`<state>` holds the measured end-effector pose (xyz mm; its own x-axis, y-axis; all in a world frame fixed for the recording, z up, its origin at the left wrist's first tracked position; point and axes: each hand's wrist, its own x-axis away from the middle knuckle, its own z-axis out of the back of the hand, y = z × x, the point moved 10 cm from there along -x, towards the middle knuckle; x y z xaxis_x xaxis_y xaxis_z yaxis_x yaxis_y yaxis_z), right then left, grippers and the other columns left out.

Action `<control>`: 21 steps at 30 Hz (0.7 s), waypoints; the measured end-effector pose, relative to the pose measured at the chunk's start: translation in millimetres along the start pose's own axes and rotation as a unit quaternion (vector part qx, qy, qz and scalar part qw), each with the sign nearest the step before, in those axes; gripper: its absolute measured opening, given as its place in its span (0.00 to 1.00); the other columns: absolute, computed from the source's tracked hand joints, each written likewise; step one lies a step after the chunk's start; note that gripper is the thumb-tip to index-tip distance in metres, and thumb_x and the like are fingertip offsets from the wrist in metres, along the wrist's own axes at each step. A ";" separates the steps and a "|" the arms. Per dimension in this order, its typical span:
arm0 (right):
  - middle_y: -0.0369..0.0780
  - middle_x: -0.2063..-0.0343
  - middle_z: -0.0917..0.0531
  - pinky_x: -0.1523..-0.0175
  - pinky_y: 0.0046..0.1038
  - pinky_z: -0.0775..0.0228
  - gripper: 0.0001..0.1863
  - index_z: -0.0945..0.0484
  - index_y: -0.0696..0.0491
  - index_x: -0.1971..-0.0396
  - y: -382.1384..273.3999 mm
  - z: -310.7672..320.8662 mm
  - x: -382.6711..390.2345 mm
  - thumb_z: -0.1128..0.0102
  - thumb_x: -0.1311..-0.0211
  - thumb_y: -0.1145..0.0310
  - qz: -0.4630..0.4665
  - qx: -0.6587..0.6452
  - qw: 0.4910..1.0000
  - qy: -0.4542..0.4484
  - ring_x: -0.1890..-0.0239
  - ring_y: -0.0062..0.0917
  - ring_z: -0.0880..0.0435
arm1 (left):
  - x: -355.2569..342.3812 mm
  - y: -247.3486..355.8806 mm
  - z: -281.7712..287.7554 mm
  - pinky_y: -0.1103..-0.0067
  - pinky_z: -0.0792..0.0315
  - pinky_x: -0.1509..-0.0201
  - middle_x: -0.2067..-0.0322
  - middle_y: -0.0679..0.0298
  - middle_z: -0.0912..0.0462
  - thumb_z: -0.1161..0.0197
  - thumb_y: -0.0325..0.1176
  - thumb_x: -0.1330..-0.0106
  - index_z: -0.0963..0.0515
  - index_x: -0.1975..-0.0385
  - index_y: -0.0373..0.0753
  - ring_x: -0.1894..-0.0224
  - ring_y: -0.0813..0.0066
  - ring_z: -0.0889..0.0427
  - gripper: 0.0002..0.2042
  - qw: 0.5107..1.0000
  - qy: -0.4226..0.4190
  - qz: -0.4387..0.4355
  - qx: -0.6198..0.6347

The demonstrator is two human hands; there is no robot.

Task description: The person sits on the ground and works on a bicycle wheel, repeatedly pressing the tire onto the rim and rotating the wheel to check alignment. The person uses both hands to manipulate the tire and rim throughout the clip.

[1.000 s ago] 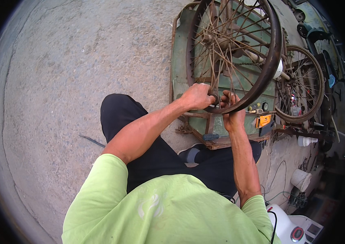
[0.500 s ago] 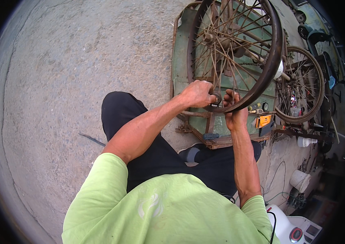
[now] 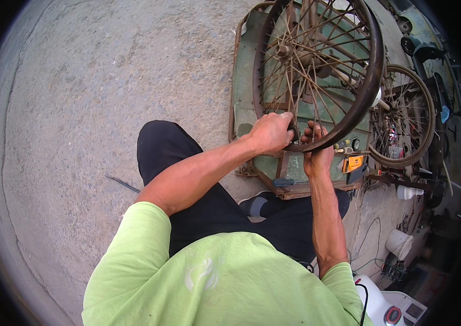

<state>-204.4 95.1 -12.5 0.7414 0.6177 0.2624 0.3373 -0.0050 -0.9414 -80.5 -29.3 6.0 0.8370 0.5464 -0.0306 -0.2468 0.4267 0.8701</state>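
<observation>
Left hand [image 3: 271, 133]: one, its fingers closed on a small dark round tool [image 3: 294, 132], which we held among the spokes, just inside the near part of the rim.
Right hand [image 3: 319, 158]: one, reaching up past the rim, its fingers curled beside the spokes; we could not tell whether they gripped one.
Large spoked wheel [image 3: 372, 84]: one, rusty, standing on edge in front of us, with its near rim at our two hands.
Spokes: many, crossing too thickly for us to count.
Hub [image 3: 306, 57]: one, at the wheel's middle, with one axle end [image 3: 283, 51] jutting left.
Green metal panel [image 3: 245, 81]: one, lying beneath the wheel in a rusty frame.
Screwdriver [image 3: 283, 182]: one, dark-handled, at the panel's near edge.
Yellow-and-black tool handle [image 3: 342, 144]: one, just right of our right hand.
Orange packet [image 3: 353, 164]: one, near that handle.
Second spoked wheel [image 3: 431, 114]: one, farther right.
White bucket [image 3: 400, 243]: one, on the ground at the right.
Thin dark rod [image 3: 123, 183]: one, on the concrete [image 3: 78, 108] left of our knee.
Clothing: we wore one lime-green T-shirt [image 3: 225, 282] and one pair of dark trousers [image 3: 160, 146].
</observation>
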 end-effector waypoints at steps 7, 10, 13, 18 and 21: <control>0.36 0.68 0.19 0.63 0.20 0.25 0.17 0.22 0.59 0.49 2.5 -0.2 2.9 0.44 0.25 0.60 -0.019 -0.001 1.000 0.003 0.70 0.20 0.19 | 5.8 9.6 -2.7 0.51 0.24 0.53 0.67 0.37 0.16 0.42 0.39 0.29 0.23 0.57 0.30 0.58 0.35 0.16 0.15 0.994 -0.095 -0.035 -0.051; 0.37 0.68 0.19 0.63 0.20 0.25 0.17 0.22 0.60 0.50 3.1 -2.5 2.4 0.45 0.25 0.61 -0.027 -0.007 1.000 0.004 0.70 0.20 0.19 | 7.8 14.9 0.4 0.51 0.24 0.53 0.68 0.38 0.16 0.43 0.41 0.27 0.23 0.57 0.31 0.58 0.36 0.16 0.16 0.988 -0.117 -0.050 -0.085; 0.37 0.68 0.19 0.63 0.20 0.25 0.17 0.22 0.60 0.50 -0.4 -5.4 3.9 0.46 0.25 0.61 -0.028 -0.014 0.999 0.000 0.70 0.20 0.20 | 4.8 15.8 1.6 0.49 0.26 0.56 0.70 0.39 0.17 0.43 0.42 0.26 0.24 0.53 0.33 0.60 0.34 0.17 0.16 0.986 -0.128 -0.080 -0.070; 0.37 0.69 0.19 0.65 0.21 0.25 0.17 0.21 0.61 0.51 -2.8 -7.5 1.5 0.47 0.24 0.60 -0.037 -0.025 0.999 -0.011 0.71 0.20 0.20 | 8.2 19.2 2.3 0.49 0.27 0.58 0.72 0.39 0.18 0.43 0.45 0.25 0.24 0.55 0.34 0.62 0.35 0.17 0.17 0.987 -0.126 -0.084 -0.048; 0.37 0.69 0.19 0.65 0.21 0.26 0.18 0.21 0.60 0.52 6.3 -5.4 -0.7 0.47 0.23 0.60 -0.055 -0.030 0.998 -0.008 0.72 0.20 0.21 | 7.9 13.1 -4.8 0.50 0.28 0.58 0.72 0.38 0.18 0.43 0.45 0.25 0.24 0.55 0.33 0.62 0.35 0.18 0.17 0.987 -0.129 -0.070 -0.062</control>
<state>-199.7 90.4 -17.5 0.6889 0.6294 0.3595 0.4500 0.0174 -0.8928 -79.5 -15.9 14.8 0.9597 0.2811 -0.0050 -0.1654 0.5786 0.7987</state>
